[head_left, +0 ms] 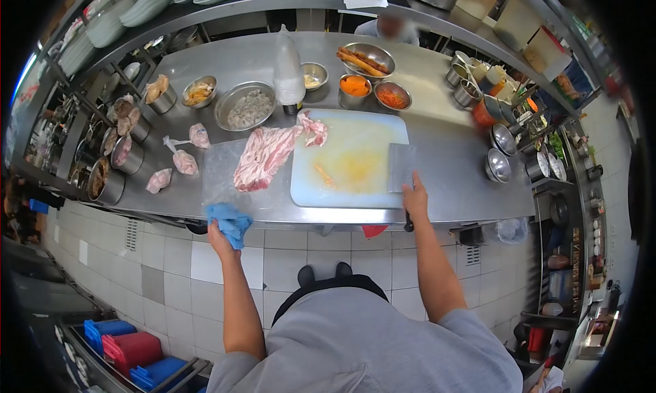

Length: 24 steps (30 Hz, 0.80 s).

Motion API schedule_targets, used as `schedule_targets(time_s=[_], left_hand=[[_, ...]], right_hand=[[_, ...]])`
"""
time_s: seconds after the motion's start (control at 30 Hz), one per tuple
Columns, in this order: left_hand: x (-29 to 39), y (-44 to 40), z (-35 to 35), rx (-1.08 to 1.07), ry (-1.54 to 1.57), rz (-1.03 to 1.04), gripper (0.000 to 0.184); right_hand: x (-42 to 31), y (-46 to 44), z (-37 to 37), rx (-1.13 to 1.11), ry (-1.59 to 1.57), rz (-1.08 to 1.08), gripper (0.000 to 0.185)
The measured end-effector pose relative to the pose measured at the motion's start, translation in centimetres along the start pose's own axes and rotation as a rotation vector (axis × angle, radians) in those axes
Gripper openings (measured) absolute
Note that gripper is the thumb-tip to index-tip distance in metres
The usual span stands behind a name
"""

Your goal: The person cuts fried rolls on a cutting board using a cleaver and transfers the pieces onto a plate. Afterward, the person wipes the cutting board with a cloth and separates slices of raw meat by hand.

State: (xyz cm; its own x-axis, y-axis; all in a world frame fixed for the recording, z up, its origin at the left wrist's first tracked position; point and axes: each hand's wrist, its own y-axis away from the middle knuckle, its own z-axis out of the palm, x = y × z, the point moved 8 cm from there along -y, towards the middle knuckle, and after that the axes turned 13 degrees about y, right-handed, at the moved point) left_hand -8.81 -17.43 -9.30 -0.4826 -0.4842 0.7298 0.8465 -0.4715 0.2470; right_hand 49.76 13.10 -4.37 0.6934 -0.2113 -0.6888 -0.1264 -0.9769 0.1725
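Observation:
My right hand point(415, 200) is closed round the black handle of a cleaver point(401, 167), whose wide blade lies over the right edge of the white cutting board point(355, 130). A blue cloth point(231, 223) is gripped in my left hand point(219, 237) at the table's front edge. Left of the board, a slab of raw meat point(263, 156) lies on a plastic sheet point(220, 162), and a smaller meat piece point(314, 129) rests on the board's upper left corner. Yellowish stains and a small scrap mark the board's surface.
Behind the board stand a wrapped bottle point(289, 72), a bowl of shrimp-like pieces point(250, 109) and bowls of orange food point(354, 87). Small bagged portions point(184, 162) and metal pots point(126, 154) are at left. Metal bowls point(498, 165) sit right. A person point(389, 29) is across the table.

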Motion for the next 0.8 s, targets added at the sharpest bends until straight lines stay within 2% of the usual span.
schedule_targets(time_s=[0.07, 0.13, 0.23, 0.33, 0.5, 0.6, 0.67, 0.7, 0.77, 0.8], left_hand=[[-0.9, -0.2, -0.2, -0.004, 0.011, -0.009, 0.037], [-1.5, 0.1, 0.1, -0.026, -0.059, -0.034, 0.033], [-1.0, 1.8, 1.8, -0.07, -0.085, -0.054, 0.029], [-1.3, 1.9, 1.8, -0.086, -0.044, -0.094, 0.027], [-0.3, 1.9, 1.9, -0.15, -0.07, -0.111, 0.031], [0.7, 1.4, 1.4, -0.158, -0.124, -0.074, 0.034], [1.7, 1.5, 1.7, -0.153, -0.096, -0.078, 0.035], [2.0, 1.5, 1.8, -0.144, -0.07, -0.089, 0.036], [3.0, 0.8, 1.1, -0.141, -0.068, -0.078, 0.036], [3.6, 0.2, 0.7, -0.132, -0.062, -0.064, 0.036]], right_hand=[[-1.4, 2.6, 2.8, -0.018, 0.045, 0.035, 0.067], [-4.3, 4.5, 6.0, 0.015, 0.176, -0.128, 0.067], [-9.1, 8.1, 9.6, -0.122, 0.207, -0.068, 0.069], [-12.8, 10.4, 11.8, -0.12, 0.287, -0.127, 0.07], [-13.1, 10.9, 15.0, -0.172, 0.208, -0.101, 0.071], [-13.2, 11.7, 16.4, -0.146, 0.162, -0.163, 0.071], [-13.9, 14.2, 17.3, -0.405, -0.042, -0.016, 0.072], [-13.6, 15.0, 17.7, -0.403, -0.045, -0.014, 0.072], [-13.3, 17.9, 20.9, -0.721, -0.437, -0.041, 0.071], [-13.5, 18.9, 20.6, -0.721, -0.438, -0.039, 0.071]])
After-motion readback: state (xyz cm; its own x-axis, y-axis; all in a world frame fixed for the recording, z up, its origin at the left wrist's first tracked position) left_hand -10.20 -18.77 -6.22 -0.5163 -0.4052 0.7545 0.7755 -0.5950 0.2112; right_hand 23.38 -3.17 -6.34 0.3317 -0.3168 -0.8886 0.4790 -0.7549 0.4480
